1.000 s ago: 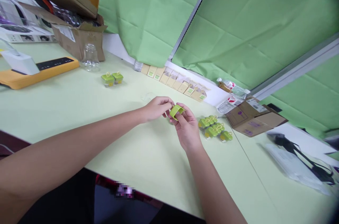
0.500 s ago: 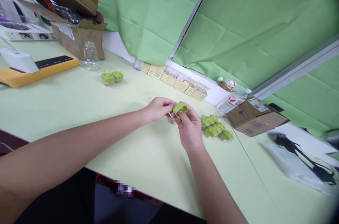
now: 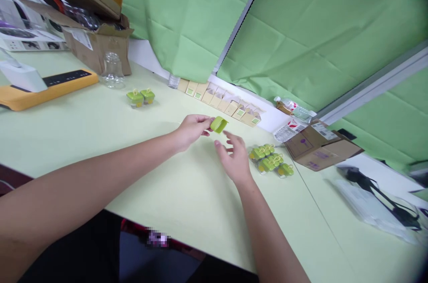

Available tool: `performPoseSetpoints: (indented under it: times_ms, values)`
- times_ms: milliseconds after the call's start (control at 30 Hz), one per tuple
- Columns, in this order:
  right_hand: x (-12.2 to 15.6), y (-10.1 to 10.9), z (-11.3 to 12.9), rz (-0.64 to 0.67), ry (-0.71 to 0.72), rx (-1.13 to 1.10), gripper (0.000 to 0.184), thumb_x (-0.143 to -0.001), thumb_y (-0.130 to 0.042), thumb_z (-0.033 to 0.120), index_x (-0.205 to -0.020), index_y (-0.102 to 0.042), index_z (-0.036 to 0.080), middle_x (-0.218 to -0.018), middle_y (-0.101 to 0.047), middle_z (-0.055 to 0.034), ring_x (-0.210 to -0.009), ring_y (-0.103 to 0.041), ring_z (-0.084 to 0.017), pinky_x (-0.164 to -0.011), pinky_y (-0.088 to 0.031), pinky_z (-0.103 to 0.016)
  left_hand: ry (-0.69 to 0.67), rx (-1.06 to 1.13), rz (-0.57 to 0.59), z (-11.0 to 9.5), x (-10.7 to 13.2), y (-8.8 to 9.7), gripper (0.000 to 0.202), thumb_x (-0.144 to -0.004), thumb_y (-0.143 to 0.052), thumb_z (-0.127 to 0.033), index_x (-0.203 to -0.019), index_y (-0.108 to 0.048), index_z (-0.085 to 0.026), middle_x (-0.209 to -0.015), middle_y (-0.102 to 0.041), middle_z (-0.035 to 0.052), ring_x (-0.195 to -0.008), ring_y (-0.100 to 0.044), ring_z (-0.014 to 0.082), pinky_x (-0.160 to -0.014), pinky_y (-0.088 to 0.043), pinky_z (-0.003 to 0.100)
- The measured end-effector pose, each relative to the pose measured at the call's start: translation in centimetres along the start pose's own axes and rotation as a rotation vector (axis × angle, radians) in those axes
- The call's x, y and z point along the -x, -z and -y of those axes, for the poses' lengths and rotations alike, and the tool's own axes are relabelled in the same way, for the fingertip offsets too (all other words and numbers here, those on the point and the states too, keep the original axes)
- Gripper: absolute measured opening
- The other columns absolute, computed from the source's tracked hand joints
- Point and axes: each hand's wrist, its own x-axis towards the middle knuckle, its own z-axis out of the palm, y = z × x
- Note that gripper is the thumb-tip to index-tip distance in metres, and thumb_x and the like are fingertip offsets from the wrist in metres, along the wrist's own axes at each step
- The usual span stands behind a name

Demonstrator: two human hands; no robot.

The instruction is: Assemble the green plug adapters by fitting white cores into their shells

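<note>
Above the middle of the table, my left hand (image 3: 196, 129) pinches a small green lid (image 3: 219, 125) by its left side. The lid's hollow underside shows, tipped toward my right. Just below and right of it, my right hand (image 3: 234, 154) is apart from the lid, with thumb and fingers spread and nothing between them. Several small clear containers with green lids and yellow loops (image 3: 269, 160) stand grouped to the right of my right hand. Two more such containers (image 3: 140, 97) stand side by side farther back on the left.
Along the back edge runs a row of small beige boxes (image 3: 220, 98). A cardboard box (image 3: 321, 145) and plastic bottles (image 3: 294, 109) stand at the right, near a black cable (image 3: 377, 194). A clear jar (image 3: 113, 71), an orange power strip (image 3: 67, 83) and another cardboard box (image 3: 100, 49) occupy the left.
My right hand has let go of the green lid and moved slightly down, its fingers spreading. My left hand keeps the lid and has shifted a little up and left.
</note>
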Motion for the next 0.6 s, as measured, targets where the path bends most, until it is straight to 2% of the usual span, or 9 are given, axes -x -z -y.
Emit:
performPoseSetpoints:
  times_ms: [67, 133, 233, 367, 467, 600]
  values:
    - [0.0, 0.1, -0.8, 0.115, 0.098, 0.266, 0.026, -0.082, -0.066, 0.031, -0.106, -0.074, 0.023, -0.111, -0.068, -0.0105, -0.108, -0.059, -0.028, -0.1, -0.046, -0.047, -0.008, -0.033, -0.053, 0.0, -0.6, 0.6, 0.022, -0.08, -0.074, -0.036, -0.08, -0.074, -0.013, -0.082, -0.069, 0.0063, -0.074, -0.061, 0.013, -0.073, -0.049, 0.03]
    - [0.0, 0.1, -1.4, 0.145, 0.137, 0.405, 0.023, -0.084, -0.06, 0.022, -0.102, -0.075, 0.022, -0.107, -0.07, -0.01, -0.107, -0.059, -0.028, -0.104, -0.042, -0.047, -0.008, -0.063, -0.072, 0.2, -0.9, 1.0, 0.022, -0.082, -0.072, -0.036, -0.08, -0.073, -0.014, -0.08, -0.069, 0.0057, -0.074, -0.061, 0.0131, -0.072, -0.049, 0.029]
    - [-0.2, 0.3, -1.9, 0.135, 0.106, 0.51, 0.032, -0.083, -0.057, 0.014, -0.111, -0.071, 0.016, -0.114, -0.066, -0.0139, -0.108, -0.057, -0.028, -0.1, -0.043, -0.042, 0.004, -0.108, -0.072, 0.5, -0.9, 1.2, 0.022, -0.082, -0.071, -0.036, -0.08, -0.073, -0.014, -0.083, -0.069, 0.0059, -0.074, -0.061, 0.0134, -0.071, -0.049, 0.03]
    - [-0.5, 1.1, -1.9, 0.179, -0.012, 0.652, 0.026, -0.082, -0.055, 0.01, -0.104, -0.068, 0.012, -0.111, -0.063, -0.0183, -0.105, -0.058, -0.029, -0.092, -0.043, -0.037, 0.015, -0.14, -0.057, 0.8, -0.8, 1.1, 0.022, -0.081, -0.072, -0.036, -0.08, -0.073, -0.014, -0.079, -0.068, 0.0054, -0.073, -0.061, 0.0139, -0.071, -0.05, 0.031]
    - [-0.6, 1.8, -2.0, 0.203, -0.099, 0.711, 0.023, -0.083, -0.054, 0.012, -0.103, -0.064, 0.013, -0.101, -0.064, -0.0168, -0.093, -0.06, -0.028, -0.08, -0.042, -0.036, 0.011, -0.159, -0.042, 1.0, -0.8, 1.1, 0.024, -0.08, -0.073, -0.038, -0.079, -0.073, -0.014, -0.078, -0.068, 0.0049, -0.072, -0.061, 0.0138, -0.071, -0.05, 0.031]
    - [-0.6, 2.1, -2.2, 0.16, -0.111, 0.603, 0.023, -0.081, -0.057, 0.018, -0.103, -0.059, 0.017, -0.099, -0.064, -0.0126, -0.087, -0.06, -0.026, -0.074, -0.042, -0.034, 0.007, -0.181, -0.025, 1.4, -1.0, 1.3, 0.026, -0.079, -0.073, -0.04, -0.081, -0.073, -0.014, -0.08, -0.068, 0.0053, -0.071, -0.061, 0.0136, -0.069, -0.05, 0.03]
